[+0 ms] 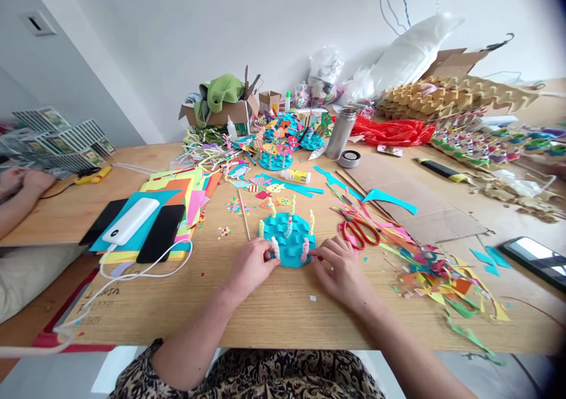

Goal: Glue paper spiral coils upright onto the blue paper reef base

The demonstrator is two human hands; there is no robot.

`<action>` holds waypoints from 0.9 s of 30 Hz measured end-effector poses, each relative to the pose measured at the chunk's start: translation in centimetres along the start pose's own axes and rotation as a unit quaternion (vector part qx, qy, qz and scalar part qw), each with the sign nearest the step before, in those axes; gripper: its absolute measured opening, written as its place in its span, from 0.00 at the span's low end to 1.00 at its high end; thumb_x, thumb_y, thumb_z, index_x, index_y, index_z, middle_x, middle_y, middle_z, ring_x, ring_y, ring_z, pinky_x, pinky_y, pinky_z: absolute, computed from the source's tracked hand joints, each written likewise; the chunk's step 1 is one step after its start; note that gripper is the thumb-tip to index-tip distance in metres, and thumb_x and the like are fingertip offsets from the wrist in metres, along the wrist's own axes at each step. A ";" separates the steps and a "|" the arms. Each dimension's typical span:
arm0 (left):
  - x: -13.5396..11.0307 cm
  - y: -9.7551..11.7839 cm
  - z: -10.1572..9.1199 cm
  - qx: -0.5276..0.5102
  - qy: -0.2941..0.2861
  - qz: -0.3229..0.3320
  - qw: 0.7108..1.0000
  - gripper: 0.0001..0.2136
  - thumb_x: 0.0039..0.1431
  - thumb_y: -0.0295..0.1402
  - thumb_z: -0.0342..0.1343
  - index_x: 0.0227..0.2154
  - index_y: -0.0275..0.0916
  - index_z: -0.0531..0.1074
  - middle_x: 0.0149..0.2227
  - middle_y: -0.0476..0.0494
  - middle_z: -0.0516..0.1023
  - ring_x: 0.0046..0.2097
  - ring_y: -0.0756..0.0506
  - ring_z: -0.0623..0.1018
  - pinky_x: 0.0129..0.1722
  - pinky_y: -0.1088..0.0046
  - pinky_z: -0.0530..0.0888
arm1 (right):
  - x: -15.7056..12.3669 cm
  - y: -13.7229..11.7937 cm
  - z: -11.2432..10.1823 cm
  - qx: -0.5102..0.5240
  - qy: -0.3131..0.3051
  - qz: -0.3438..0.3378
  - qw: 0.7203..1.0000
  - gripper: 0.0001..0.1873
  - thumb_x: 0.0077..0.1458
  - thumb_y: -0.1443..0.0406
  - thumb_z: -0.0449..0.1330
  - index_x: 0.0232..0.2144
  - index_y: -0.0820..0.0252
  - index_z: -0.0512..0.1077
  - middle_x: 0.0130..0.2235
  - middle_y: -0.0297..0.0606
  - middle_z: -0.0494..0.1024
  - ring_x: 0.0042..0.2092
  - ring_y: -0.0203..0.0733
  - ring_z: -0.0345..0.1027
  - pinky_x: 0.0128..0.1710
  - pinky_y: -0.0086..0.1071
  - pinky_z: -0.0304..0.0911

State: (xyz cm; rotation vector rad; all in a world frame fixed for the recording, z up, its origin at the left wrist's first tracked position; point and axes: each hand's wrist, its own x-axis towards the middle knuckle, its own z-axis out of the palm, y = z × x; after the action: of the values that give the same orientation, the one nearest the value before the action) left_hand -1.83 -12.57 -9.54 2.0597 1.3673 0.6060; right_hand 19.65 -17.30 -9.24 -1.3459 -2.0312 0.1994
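A round blue paper disc [295, 251] with wavy blue strips on top lies on the table in front of me. Pale yellow twisted paper pieces [312, 222] stand upright around its edge, with a bluish-white one [289, 228] nearer the middle. At the disc's front left, the thumb and forefinger of my left hand [254, 266] close on a white twisted piece [275, 247]. Opposite, my right hand [338, 266] has its fingertips pinched at the disc's right rim, beside a pink twisted piece [305, 249]. Fingers partly cover both contact spots.
Red-handled scissors [360, 234] and paper scraps [442, 275] lie to the right. Left are a power bank [131, 221], a phone [161, 234] and coloured sheets [190, 193]. Behind stand a glue bottle [296, 177], paper fish [276, 188] and a steel flask [342, 134]. Another person's hands [33, 181] show far left.
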 end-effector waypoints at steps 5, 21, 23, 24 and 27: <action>0.0 -0.3 0.2 -0.021 0.009 0.003 1.000 0.05 0.46 0.26 0.61 0.22 0.37 0.70 0.25 0.51 0.67 0.27 0.51 0.68 0.27 0.76 0.61 | -0.1 -0.2 -0.4 0.033 0.070 0.014 0.997 0.07 0.55 0.69 0.55 0.34 0.54 0.72 0.28 0.37 0.71 0.33 0.45 0.63 0.35 0.43 0.61; 0.4 -0.5 0.4 -0.012 -0.009 -0.007 1.000 0.06 0.46 0.26 0.59 0.18 0.38 0.69 0.23 0.50 0.69 0.26 0.50 0.68 0.26 0.73 0.61 | 7.1 -5.2 -2.4 -0.118 -0.144 -0.196 0.963 0.15 0.57 0.68 0.56 0.47 0.54 0.71 0.41 0.41 0.76 0.50 0.51 0.60 0.57 0.52 0.44; 0.4 -0.5 0.5 -0.016 -0.012 -0.013 1.000 0.06 0.47 0.26 0.59 0.19 0.38 0.69 0.23 0.49 0.70 0.26 0.49 0.69 0.27 0.72 0.62 | 7.3 -5.1 -1.6 -0.124 -0.152 -0.212 0.957 0.14 0.57 0.70 0.56 0.45 0.54 0.72 0.39 0.40 0.77 0.50 0.50 0.61 0.57 0.53 0.43; 0.4 -0.5 0.4 -0.018 -0.014 -0.017 1.000 0.06 0.47 0.26 0.59 0.19 0.38 0.69 0.24 0.49 0.71 0.27 0.49 0.69 0.27 0.72 0.62 | 7.4 -5.0 -1.4 -0.123 -0.156 -0.218 0.955 0.12 0.57 0.70 0.56 0.42 0.54 0.73 0.38 0.39 0.77 0.49 0.50 0.61 0.57 0.52 0.44; 0.3 -0.2 0.2 -0.020 -0.013 -0.026 0.999 0.04 0.47 0.28 0.60 0.23 0.38 0.70 0.26 0.49 0.71 0.29 0.48 0.70 0.28 0.72 0.63 | 7.5 -4.7 -0.8 -0.120 -0.158 -0.229 0.953 0.06 0.56 0.69 0.57 0.35 0.56 0.74 0.33 0.37 0.76 0.47 0.49 0.62 0.56 0.51 0.46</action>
State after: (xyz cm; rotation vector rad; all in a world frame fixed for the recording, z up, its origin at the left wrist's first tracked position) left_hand -1.75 -12.26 -9.81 1.9880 1.3787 0.5766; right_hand 14.82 -13.17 -2.99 -0.9825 -2.6495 -0.0490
